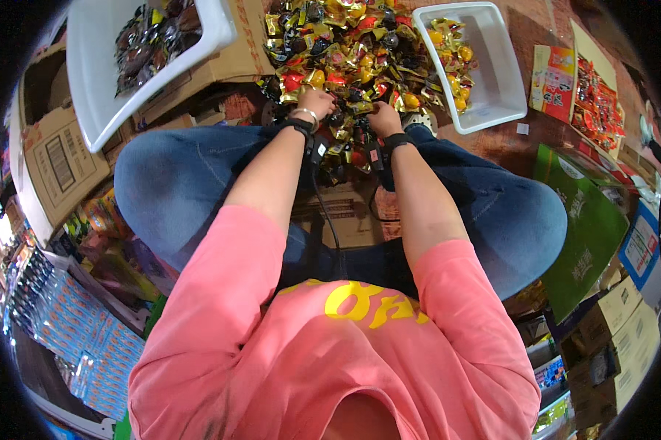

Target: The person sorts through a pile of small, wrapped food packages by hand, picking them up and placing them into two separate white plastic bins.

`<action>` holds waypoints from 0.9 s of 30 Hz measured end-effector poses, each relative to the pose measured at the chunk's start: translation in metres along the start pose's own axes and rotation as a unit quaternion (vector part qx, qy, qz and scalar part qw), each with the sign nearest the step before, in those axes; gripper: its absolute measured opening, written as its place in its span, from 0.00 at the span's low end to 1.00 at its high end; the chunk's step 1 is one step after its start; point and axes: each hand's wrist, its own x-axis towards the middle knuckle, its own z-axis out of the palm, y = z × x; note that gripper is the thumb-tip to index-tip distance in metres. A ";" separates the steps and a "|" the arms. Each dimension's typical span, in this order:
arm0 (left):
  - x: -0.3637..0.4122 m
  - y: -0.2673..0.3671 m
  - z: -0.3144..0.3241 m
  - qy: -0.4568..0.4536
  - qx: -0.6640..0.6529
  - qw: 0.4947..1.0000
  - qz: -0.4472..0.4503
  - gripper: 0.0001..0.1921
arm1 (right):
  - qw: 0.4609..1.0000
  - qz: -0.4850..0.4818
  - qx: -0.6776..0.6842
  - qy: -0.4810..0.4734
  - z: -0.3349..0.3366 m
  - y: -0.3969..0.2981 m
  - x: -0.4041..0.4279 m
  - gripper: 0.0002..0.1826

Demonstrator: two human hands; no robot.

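Observation:
A large heap of small individually wrapped foods (358,60), in gold, red, yellow and dark foil packets, lies on the floor before me. My left hand (316,103) reaches into its near side with bent fingers, palm down among the packets. Close to it on the right, my right hand (384,119) has its fingertips against a gold and dark packet (362,106). Whether either hand grips a packet is too small to tell. More packets spill down between my knees, below both hands.
A white plastic tub (493,104) holding yellow and gold packets stands right of the heap. On the left, another white tub (102,82) with dark packets rests by cardboard boxes (69,159). An open carton of red packets (594,104) and a green box (578,231) are farther right.

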 end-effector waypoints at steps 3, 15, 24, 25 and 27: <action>-0.008 0.001 0.013 0.043 -0.197 0.979 -0.029 0.15 | 0.996 -0.011 0.079 0.048 0.012 -0.003 0.001 0.24; 0.002 0.014 0.035 0.018 -0.183 0.977 -0.108 0.29 | 0.971 -0.094 0.174 0.135 0.017 -0.045 -0.032 0.07; -0.002 0.002 0.010 -0.042 -0.380 0.921 -0.074 0.28 | 0.963 -0.182 0.087 0.177 0.004 -0.074 -0.068 0.12; 0.000 0.004 0.005 -0.013 -0.357 0.930 -0.082 0.32 | 0.964 -0.133 0.130 0.192 0.000 -0.071 -0.064 0.13; 0.003 0.010 0.000 0.028 -0.393 0.919 -0.035 0.17 | 0.967 -0.034 0.154 0.200 -0.008 -0.064 -0.049 0.14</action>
